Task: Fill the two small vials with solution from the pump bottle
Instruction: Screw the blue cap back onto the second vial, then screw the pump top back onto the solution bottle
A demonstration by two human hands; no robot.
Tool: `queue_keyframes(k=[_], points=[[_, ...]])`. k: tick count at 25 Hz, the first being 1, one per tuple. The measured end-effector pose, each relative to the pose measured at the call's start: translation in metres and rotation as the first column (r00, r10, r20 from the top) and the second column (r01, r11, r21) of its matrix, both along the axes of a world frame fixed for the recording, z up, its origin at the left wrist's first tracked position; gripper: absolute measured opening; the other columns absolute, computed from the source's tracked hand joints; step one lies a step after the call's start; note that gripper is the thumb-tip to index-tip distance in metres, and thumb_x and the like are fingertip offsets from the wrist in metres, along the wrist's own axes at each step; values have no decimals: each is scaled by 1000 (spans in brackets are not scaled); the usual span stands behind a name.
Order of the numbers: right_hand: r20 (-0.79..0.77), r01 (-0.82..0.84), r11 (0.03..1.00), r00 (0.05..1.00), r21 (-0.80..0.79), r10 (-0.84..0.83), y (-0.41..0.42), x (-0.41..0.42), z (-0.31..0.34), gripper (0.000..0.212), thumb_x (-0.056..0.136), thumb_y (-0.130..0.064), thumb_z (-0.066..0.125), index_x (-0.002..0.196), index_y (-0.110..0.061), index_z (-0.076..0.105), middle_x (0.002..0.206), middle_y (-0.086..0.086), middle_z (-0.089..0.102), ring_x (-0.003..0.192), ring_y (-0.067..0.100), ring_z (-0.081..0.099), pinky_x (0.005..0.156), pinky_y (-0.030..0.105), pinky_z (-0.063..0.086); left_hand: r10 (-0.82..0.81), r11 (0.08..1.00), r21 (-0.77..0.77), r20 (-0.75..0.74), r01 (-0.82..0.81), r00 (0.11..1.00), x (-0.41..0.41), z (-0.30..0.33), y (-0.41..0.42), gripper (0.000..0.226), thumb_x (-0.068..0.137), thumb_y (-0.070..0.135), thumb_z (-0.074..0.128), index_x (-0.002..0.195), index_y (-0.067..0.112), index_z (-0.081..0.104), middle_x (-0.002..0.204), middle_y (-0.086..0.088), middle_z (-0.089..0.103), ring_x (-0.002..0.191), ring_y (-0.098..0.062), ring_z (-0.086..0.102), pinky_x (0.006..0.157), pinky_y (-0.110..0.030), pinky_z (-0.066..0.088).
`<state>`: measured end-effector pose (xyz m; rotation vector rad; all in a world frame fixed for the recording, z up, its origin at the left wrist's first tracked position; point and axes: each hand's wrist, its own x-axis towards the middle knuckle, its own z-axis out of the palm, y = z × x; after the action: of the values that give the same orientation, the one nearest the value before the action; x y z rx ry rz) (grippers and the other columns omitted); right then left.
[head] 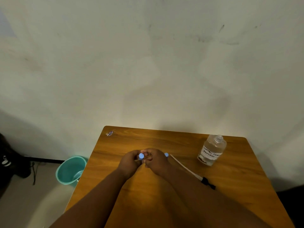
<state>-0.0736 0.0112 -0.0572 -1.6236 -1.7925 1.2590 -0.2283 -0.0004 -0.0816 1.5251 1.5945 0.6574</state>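
Vial (141, 156), blue-capped, sits in the grip of both your hands above the bench (164, 203): your left hand (129, 163) curls round it and your right hand (156, 162) pinches at its cap side (finger detail too blurred to tell). A second blue cap (166, 155) shows just right of the grip. Farther right lie the pump tube (184, 166) and the open bottle (212, 150).

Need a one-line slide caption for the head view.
Both hands hold a blue-capped vial; uncapped bottle stands right.
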Motion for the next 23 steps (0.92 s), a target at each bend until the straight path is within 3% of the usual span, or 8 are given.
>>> queue_keyframes(k=[5, 9, 13, 16, 19, 21, 23], points=[[-39, 26, 999, 999, -22, -27, 2, 0, -31, 40, 90, 0, 60, 126, -15, 65, 126, 3, 67, 112, 18, 65, 96, 40, 55, -35, 999, -17, -4, 35, 999, 0, -25, 6, 28, 88, 0, 70, 109, 18, 69, 104, 4, 73, 101, -13, 67, 87, -24, 53], [-32, 45, 997, 998, -55, -47, 3, 4, -42, 43, 90, 4, 59, 127, -17, 64, 124, 0, 66, 112, 11, 63, 96, 33, 55, -55, 997, -47, -3, 55, 998, 3, -37, 7, 34, 89, 0, 68, 118, 19, 67, 111, 5, 72, 104, -11, 66, 80, -11, 47], [-69, 48, 994, 996, -93, -55, -3, 12, -51, 47, 90, 3, 60, 131, -18, 59, 116, -8, 66, 102, 2, 62, 89, 21, 55, -32, 995, -94, -19, 30, 999, 8, -53, 8, 27, 89, 2, 67, 108, 22, 68, 108, 3, 73, 105, -17, 67, 86, -25, 53], [-45, 137, 990, 989, -30, -138, -14, 33, -54, 40, 92, -9, 59, 127, -29, 60, 107, -13, 64, 96, 3, 63, 85, 29, 58, 45, 986, -160, 20, -42, 999, 12, -52, 2, 36, 89, 4, 70, 119, 23, 64, 119, 1, 69, 116, -19, 64, 93, -29, 52], [82, 235, 970, 967, 65, -240, -29, 82, -51, 26, 95, -19, 60, 117, -33, 62, 112, -13, 63, 100, 4, 61, 87, 27, 56, 44, 981, -194, 139, -17, 989, 15, -36, -6, 73, 85, 16, 79, 148, 24, 41, 134, 6, 51, 123, -13, 52, 95, -23, 47], [259, 255, 951, 920, 175, -295, -40, 125, -51, 25, 95, -22, 60, 118, -33, 61, 120, -10, 59, 108, 8, 59, 89, 23, 51, 147, 986, -87, 94, -139, 985, 15, -26, -8, 88, 89, 44, 72, 157, 25, 21, 143, 3, 43, 129, -20, 45, 108, -42, 41], [522, 229, 949, 795, 214, -310, -52, 163, -52, 39, 93, -33, 61, 130, -37, 52, 139, -6, 49, 127, 17, 49, 102, 31, 44, 320, 945, 68, 16, -320, 947, 18, -16, -2, 79, 95, 61, 47, 158, 22, 18, 155, -13, 38, 141, -34, 39, 115, -56, 29]])
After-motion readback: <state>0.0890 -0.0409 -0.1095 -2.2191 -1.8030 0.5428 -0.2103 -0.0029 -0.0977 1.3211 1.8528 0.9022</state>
